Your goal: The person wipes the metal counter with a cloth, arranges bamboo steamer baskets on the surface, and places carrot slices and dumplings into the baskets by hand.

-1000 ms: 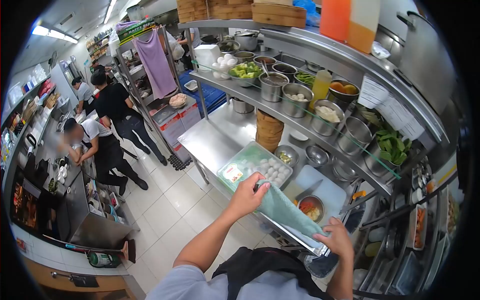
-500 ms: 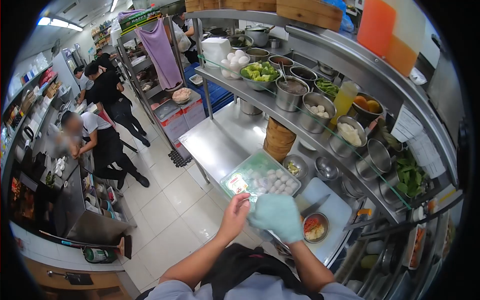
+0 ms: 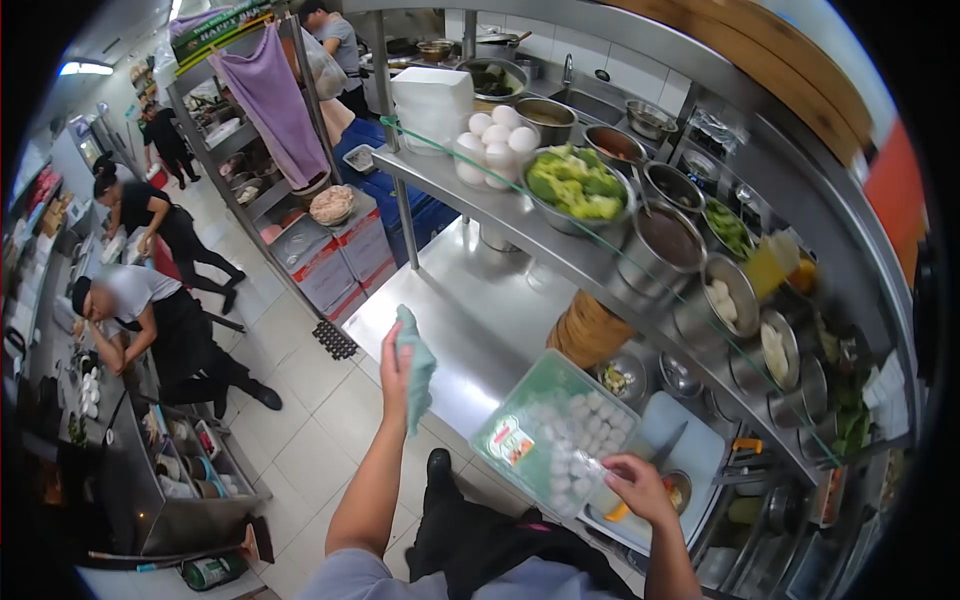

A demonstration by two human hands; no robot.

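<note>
My left hand (image 3: 397, 375) is raised at the counter's left edge, closed on a thin teal cloth (image 3: 418, 370) that hangs down beside its fingers. To the right, my right hand (image 3: 640, 488) is bare and pinches the edge of clear plastic film (image 3: 590, 462) at the near right corner of a plastic tub. This translucent green tub (image 3: 500, 408) holds several round white balls (image 3: 590, 415), and a label (image 3: 512, 443) shows on its left part. Just beyond my right hand lie a knife (image 3: 668, 445) and a metal bowl (image 3: 677, 487), partly hidden by the hand.
A white cutting board (image 3: 690, 425) lies right of the tub. Overhead, a steel shelf (image 3: 480, 205) carries eggs (image 3: 497, 140), broccoli (image 3: 578, 183) and several metal pots. Bamboo steamers (image 3: 590, 330) stand beneath it. Co-workers (image 3: 170, 320) are across the tiled aisle at left.
My hands have moved apart. The teal cloth, which covered my right hand over the tub, is now in my raised left hand. My right hand grips the plastic film. The view has shifted.
</note>
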